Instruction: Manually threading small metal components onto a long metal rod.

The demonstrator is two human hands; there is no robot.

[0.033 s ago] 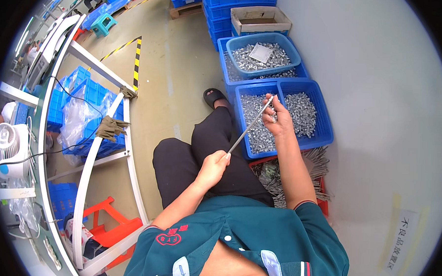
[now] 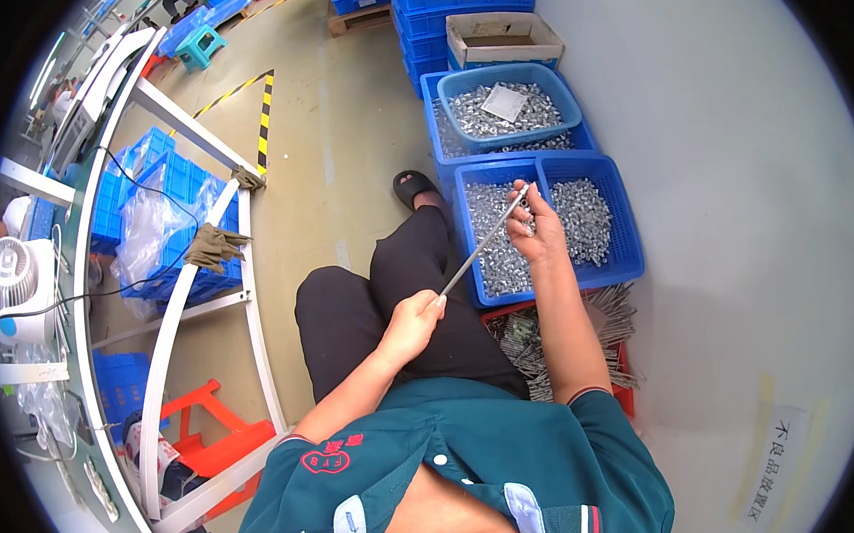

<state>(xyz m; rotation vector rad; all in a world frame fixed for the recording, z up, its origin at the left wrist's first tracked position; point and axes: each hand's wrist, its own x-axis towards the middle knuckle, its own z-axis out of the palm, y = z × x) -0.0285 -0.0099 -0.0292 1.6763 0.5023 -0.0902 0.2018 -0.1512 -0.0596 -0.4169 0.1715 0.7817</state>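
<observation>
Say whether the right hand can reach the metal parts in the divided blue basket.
Probably yes: the right hand appears over the blue basket, nothing visibly blocking the metal parts, though it also holds the rod.

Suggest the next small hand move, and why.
Probably twist the far tip of the rod slightly with the right hand: it pinches that tip above the blue bin of small metal parts, while the left hand grips the near end. Whether a part sits there is unclear.
</observation>
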